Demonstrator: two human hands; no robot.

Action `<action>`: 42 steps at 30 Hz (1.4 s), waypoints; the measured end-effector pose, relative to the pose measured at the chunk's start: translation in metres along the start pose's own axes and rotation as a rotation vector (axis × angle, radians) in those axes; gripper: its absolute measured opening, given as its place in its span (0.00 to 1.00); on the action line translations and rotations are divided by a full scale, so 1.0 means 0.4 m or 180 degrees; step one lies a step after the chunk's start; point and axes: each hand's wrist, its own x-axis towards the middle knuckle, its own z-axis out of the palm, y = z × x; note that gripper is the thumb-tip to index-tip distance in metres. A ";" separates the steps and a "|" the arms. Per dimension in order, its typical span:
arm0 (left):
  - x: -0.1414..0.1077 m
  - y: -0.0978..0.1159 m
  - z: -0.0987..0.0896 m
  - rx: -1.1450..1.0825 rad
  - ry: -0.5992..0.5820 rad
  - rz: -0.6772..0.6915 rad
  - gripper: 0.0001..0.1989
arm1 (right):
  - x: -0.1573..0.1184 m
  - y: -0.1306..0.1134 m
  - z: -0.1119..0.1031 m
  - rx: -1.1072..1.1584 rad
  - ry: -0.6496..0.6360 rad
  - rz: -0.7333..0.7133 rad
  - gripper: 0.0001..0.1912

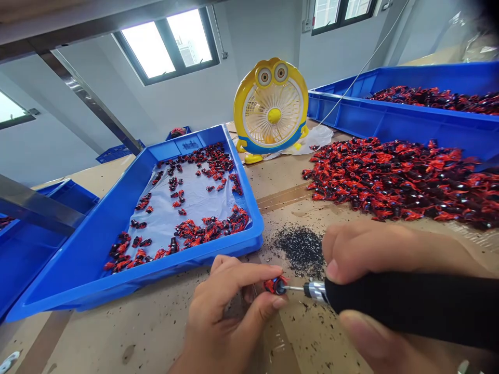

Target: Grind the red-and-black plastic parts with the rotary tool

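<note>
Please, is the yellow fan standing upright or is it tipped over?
Upright: the fan stands on its feet, with its eyes at the top.

The right hand [376, 252] holds one tool [409, 306], the left hand [228, 311] one small part [275, 285]; beyond them are one fan [274, 115], three windows [171, 45].

The tray [249, 240] looks like smooth, faintly glossy plastic; the fan [238, 104] is shiny plastic too (rather toy-like, that yellow), the tool's grip [413, 306] matt black, its collar [318, 291] polished metal
</note>
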 end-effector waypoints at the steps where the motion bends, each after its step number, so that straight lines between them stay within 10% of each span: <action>1: 0.001 -0.001 0.000 0.0026 0.0013 0.0008 0.10 | 0.003 0.002 0.003 0.0010 -0.0002 -0.0014 0.11; 20: -0.015 -0.004 -0.009 0.0253 0.0001 -0.0269 0.11 | -0.003 0.021 0.038 0.0458 0.0224 -0.0071 0.05; 42: -0.004 0.003 0.002 0.0345 0.0108 0.0024 0.05 | 0.019 0.032 0.001 0.0176 -0.0498 -0.0141 0.08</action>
